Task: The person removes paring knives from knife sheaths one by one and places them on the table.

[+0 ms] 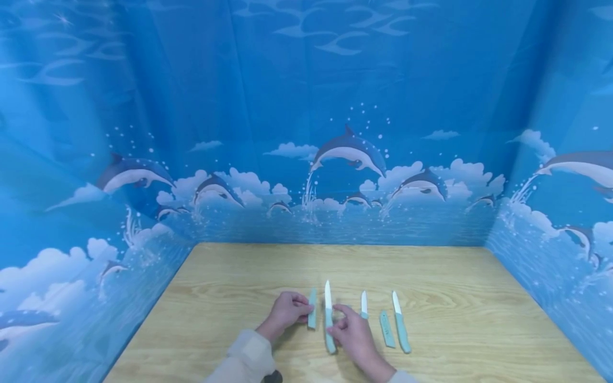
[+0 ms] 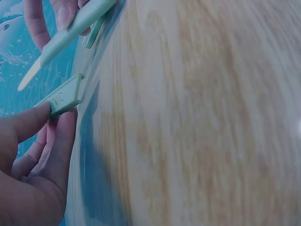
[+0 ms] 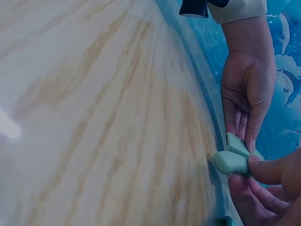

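Note:
Between thumb and fingers, my left hand (image 1: 286,313) pinches a mint-green knife sheath (image 1: 312,315), which has raised lettering in the left wrist view. My right hand (image 1: 355,335) pinches the mint-green handle of a paring knife (image 1: 328,319) by its sides. The knife's pale blade points away from me, bare, just right of the sheath and roughly parallel to it. In the left wrist view the knife handle (image 2: 75,30) is above the sheath (image 2: 65,98). From the right wrist, the rounded handle end (image 3: 230,163) overlaps the sheath's lower part.
Right of my right hand lie a second small knife (image 1: 364,304), its handle partly hidden by the hand, a loose green sheath (image 1: 387,330) and a third knife (image 1: 402,330). All rest on the wooden table (image 1: 230,276). A blue dolphin-print curtain (image 1: 268,223) encloses it at the back and sides.

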Motion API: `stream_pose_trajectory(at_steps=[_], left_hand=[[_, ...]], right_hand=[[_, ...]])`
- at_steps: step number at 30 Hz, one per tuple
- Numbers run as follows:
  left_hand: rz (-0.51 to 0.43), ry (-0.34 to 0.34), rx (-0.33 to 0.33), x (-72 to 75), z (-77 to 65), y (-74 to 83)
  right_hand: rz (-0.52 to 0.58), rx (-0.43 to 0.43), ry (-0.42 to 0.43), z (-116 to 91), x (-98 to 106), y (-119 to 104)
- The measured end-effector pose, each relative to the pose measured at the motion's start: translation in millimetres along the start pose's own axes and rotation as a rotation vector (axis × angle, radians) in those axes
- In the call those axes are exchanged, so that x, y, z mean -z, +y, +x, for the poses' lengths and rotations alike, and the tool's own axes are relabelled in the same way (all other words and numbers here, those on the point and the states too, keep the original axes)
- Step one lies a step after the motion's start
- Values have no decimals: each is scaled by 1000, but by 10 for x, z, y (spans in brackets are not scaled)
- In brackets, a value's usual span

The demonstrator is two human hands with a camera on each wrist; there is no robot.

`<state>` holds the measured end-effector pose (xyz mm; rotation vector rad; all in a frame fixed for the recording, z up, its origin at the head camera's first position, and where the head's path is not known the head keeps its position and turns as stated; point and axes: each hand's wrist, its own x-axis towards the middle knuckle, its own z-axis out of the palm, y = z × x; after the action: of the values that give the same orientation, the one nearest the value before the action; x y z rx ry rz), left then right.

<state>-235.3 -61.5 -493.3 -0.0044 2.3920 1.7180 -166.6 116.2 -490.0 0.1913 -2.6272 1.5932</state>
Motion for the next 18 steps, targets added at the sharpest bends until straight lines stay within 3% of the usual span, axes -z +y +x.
stream_pose_trajectory(at_steps=[8, 18], left_hand=[[72, 1, 2, -10, -29, 41], [99, 24, 24, -52, -45, 63]], right_hand=[[-145, 10, 34, 6, -27, -2], [-184, -37, 42, 33, -34, -28]])
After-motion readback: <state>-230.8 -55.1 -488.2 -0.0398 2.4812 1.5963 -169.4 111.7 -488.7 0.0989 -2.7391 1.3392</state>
